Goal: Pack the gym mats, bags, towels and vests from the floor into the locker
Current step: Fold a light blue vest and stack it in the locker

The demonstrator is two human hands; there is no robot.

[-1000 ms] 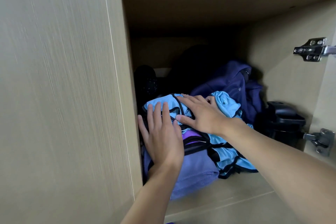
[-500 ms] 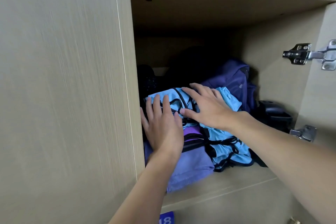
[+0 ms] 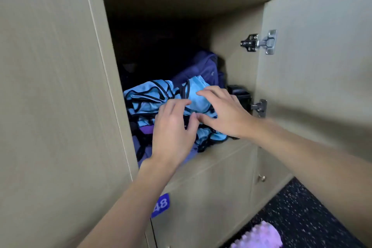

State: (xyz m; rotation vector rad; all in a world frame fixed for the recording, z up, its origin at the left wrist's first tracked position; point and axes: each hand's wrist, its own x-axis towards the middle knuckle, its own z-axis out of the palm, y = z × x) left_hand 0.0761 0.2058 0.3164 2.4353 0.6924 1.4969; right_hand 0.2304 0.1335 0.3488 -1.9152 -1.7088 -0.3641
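Light-blue, black-trimmed fabric vests (image 3: 148,96) are being pressed down in the beige wooden locker (image 3: 231,32) by the left hand (image 3: 173,135) and right hand (image 3: 225,112), fingers relaxed, grasping nothing.

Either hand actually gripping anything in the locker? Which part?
Nothing plainly gripped. The left hand and right hand rest with loosely bent fingers on top of the blue vests; no pinch shows.

This is a gym locker area. The pale wood lockers (image 3: 50,106) carry a blue number tag (image 3: 161,205) reading 48, and the floor (image 3: 302,217) is black speckled rubber. Blue sports vests (image 3: 149,96) lie in the open compartment.
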